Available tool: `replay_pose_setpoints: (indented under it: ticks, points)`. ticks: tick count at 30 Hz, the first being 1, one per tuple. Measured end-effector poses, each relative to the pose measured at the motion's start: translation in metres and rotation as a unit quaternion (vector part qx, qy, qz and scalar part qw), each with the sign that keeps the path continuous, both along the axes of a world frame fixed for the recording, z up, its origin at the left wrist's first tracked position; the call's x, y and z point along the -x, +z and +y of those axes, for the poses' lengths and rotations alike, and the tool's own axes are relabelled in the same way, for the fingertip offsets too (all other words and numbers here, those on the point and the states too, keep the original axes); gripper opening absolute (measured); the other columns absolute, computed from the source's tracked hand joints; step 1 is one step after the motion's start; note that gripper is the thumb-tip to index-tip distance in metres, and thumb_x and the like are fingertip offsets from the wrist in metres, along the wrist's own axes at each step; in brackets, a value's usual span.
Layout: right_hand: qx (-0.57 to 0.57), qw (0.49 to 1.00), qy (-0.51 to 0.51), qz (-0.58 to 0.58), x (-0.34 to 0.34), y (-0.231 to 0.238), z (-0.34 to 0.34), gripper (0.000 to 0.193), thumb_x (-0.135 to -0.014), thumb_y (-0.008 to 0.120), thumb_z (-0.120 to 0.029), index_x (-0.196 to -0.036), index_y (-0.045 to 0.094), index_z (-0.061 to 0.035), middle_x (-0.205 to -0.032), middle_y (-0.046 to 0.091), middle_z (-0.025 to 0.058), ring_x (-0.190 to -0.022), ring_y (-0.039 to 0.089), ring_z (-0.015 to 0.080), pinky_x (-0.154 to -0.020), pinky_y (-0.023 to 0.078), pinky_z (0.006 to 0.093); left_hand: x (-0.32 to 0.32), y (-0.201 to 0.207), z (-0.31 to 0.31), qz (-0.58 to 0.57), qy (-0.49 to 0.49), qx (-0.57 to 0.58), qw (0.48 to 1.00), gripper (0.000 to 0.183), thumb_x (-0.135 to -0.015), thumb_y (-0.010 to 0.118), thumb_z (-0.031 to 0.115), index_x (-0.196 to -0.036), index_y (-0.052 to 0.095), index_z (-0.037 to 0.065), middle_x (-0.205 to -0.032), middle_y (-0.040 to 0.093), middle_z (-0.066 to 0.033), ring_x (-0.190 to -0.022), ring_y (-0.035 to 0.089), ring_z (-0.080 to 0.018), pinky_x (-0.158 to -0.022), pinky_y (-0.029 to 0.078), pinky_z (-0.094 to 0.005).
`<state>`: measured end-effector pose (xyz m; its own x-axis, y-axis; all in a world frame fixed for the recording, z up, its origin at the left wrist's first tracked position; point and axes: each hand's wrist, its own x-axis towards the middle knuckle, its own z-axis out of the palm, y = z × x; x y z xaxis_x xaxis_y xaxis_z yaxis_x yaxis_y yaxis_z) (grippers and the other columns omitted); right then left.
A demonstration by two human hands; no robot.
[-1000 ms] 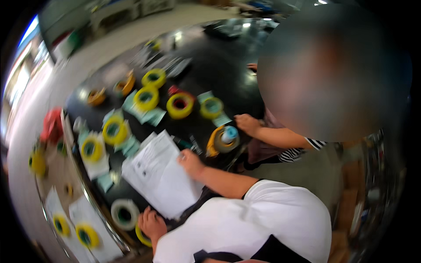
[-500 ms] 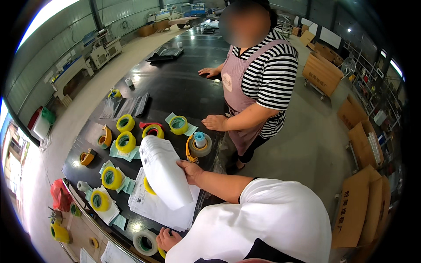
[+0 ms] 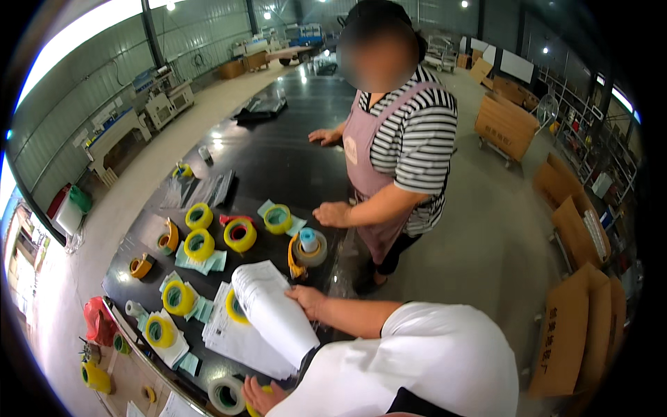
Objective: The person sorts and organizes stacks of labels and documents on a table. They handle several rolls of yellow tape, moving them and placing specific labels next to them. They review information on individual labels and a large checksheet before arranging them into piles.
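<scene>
My right hand (image 3: 306,301) grips the right edge of a curled sheaf of white printed papers (image 3: 280,316). The sheaf slants over a stack of printed sheets (image 3: 221,335) on the black table. A yellow tape roll (image 3: 235,306) on that stack is partly covered by the sheaf. At the lower edge, my left hand (image 3: 261,396) has its fingers stretched out over another yellow tape roll (image 3: 251,410), mostly hidden. Beside it lies a whitish tape roll (image 3: 226,395). Close to my right hand is an orange tape dispenser (image 3: 297,260).
Several yellow tape rolls (image 3: 199,245) rest on pale green slips along the black table (image 3: 278,160). Across from me, a person in a striped shirt and apron (image 3: 379,146) has both hands on the table. Cardboard boxes (image 3: 566,333) stand at the right.
My right hand has lowered the sheaf toward the table, and its top edge has come down from the tape rolls behind. The fingers of my left hand look more spread.
</scene>
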<state>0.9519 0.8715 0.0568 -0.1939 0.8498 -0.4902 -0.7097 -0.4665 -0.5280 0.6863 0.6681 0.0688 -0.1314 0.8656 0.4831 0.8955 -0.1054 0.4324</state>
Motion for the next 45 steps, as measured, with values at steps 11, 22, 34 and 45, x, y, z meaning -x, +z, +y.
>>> replay_pose_setpoints:
  ticks: [11, 22, 34, 45]
  points:
    - [-0.089, 0.982, 0.11, -0.124, 0.003, 0.025, -0.013, 0.022, -0.095, 0.062, -0.015, -0.114, 0.057, -0.0046, -0.1, 0.063, 0.0048, -0.089, 0.059, 0.0135, -0.082, 0.05, 0.0317, 0.002, -0.046, -0.07, 0.107, 0.1, 0.189, 0.971, 0.053, -0.068, 0.075, 0.021, -0.113, 0.058, 0.0, -0.114, 0.059, -0.02, -0.113, 0.052, -0.0393, -0.107, 0.033, -0.0534]
    - [-0.303, 0.887, 0.303, -0.171, -0.001, 0.062, -0.046, 0.017, -0.095, 0.06, -0.006, -0.11, 0.056, -0.0016, -0.098, 0.064, 0.0046, -0.088, 0.06, 0.0095, -0.079, 0.05, 0.0271, -0.035, 0.011, -0.073, 0.073, 0.15, 0.24, 0.956, 0.046, -0.075, 0.075, 0.015, -0.115, 0.056, 0.003, -0.102, 0.06, -0.0145, -0.106, 0.054, -0.0332, -0.114, 0.025, -0.0526]
    - [-0.518, 0.753, 0.313, -0.257, 0.05, 0.079, -0.086, 0.019, -0.089, 0.067, -0.008, -0.107, 0.059, -0.0037, -0.087, 0.067, 0.0124, -0.077, 0.068, 0.0218, -0.071, 0.053, 0.0318, -0.023, 0.021, -0.088, 0.116, 0.136, 0.235, 0.955, 0.043, -0.073, 0.076, 0.016, -0.112, 0.06, 0.007, -0.103, 0.064, -0.0087, -0.108, 0.057, -0.0282, -0.113, 0.028, -0.0513]
    - [-0.423, 0.822, 0.269, -0.272, 0.062, 0.058, -0.15, 0.023, -0.093, 0.065, -0.009, -0.112, 0.056, -0.0001, -0.09, 0.067, 0.0091, -0.082, 0.062, 0.0111, -0.074, 0.051, 0.0282, -0.001, 0.019, -0.098, 0.061, 0.029, 0.217, 0.974, 0.053, -0.076, 0.074, 0.018, -0.121, 0.053, 0.003, -0.116, 0.06, -0.0111, -0.121, 0.05, -0.0305, -0.115, 0.021, -0.0537]
